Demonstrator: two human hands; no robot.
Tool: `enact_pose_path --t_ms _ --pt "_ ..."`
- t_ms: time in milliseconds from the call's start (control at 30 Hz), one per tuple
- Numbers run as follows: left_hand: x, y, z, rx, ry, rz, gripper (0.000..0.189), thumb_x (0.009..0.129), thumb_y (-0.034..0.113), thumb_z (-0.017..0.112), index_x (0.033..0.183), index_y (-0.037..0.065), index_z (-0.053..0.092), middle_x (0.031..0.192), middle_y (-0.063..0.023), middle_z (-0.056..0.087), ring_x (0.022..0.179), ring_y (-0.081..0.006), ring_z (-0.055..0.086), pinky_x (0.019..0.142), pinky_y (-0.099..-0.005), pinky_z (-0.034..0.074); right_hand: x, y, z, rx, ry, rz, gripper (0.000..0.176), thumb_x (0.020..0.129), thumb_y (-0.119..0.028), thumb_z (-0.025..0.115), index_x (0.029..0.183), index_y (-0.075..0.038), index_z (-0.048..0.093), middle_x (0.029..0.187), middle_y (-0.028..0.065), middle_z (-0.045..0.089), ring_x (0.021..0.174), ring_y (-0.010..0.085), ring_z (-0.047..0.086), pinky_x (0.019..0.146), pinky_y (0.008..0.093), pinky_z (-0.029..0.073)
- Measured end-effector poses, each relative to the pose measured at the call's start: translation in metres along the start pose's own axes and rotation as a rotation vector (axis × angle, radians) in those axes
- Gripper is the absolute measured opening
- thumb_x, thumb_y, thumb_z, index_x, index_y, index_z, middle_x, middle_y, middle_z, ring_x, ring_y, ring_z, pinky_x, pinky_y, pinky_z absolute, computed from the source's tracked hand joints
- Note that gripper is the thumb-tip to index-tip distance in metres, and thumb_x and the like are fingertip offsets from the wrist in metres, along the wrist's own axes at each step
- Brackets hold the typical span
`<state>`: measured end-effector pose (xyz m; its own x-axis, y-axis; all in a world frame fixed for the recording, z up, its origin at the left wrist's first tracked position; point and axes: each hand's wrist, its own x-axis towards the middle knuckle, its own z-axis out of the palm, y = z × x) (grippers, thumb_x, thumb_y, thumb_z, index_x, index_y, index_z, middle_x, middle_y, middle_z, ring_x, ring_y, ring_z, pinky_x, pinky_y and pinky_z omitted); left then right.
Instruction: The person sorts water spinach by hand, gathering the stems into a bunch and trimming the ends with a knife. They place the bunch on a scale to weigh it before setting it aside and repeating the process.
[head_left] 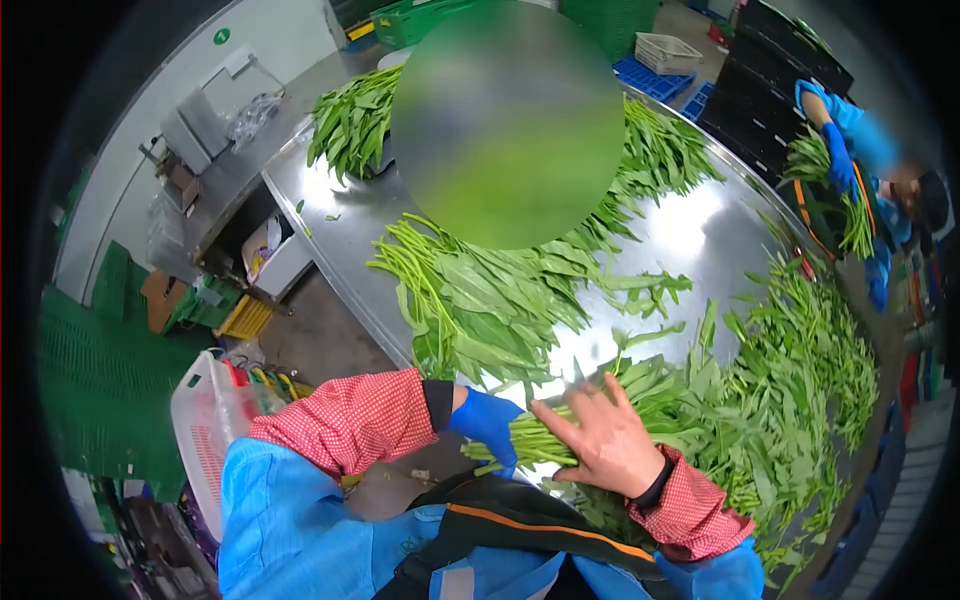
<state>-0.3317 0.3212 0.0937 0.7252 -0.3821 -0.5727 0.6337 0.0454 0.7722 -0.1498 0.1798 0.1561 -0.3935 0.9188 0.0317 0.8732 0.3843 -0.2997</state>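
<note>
My left hand (489, 424), in a blue glove, is closed around the stems of a bunch of water spinach (545, 440) at the near edge of the metal table (360, 265). Bare and with its fingers spread, my right hand (606, 436) lies over the same bunch, just right of the glove. The bunch's leaves run off to the right into a large loose heap of greens (790, 400). Beyond my hands lies a laid-out row of bunches (480, 295), stems pointing left.
Across the table at the right, a person in blue (860, 150) holds greens in a gloved hand. A white basket (195, 420) stands at the left by green crates (110, 370). Black crates (770, 90) are stacked at the back right. A blurred disc covers the far middle.
</note>
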Motion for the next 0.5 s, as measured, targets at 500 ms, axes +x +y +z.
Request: enact_pose_path --t_ms 500 --pt "-0.112 -0.129 -0.094 -1.159 0.429 0.692 0.077 0.086 0.064 0.042 0.142 0.013 0.029 0.140 -0.0158 0.040 0.121 -0.0326 0.047 0.099 -0.0479 0.039 0.230 0.067 -0.015 0.092 0.222 -0.107 0.071 0.060 -0.013 0.073 0.124 -0.008 0.043 0.086 0.0159 0.061 0.073 0.0320 0.062 0.061 0.0387 0.050"
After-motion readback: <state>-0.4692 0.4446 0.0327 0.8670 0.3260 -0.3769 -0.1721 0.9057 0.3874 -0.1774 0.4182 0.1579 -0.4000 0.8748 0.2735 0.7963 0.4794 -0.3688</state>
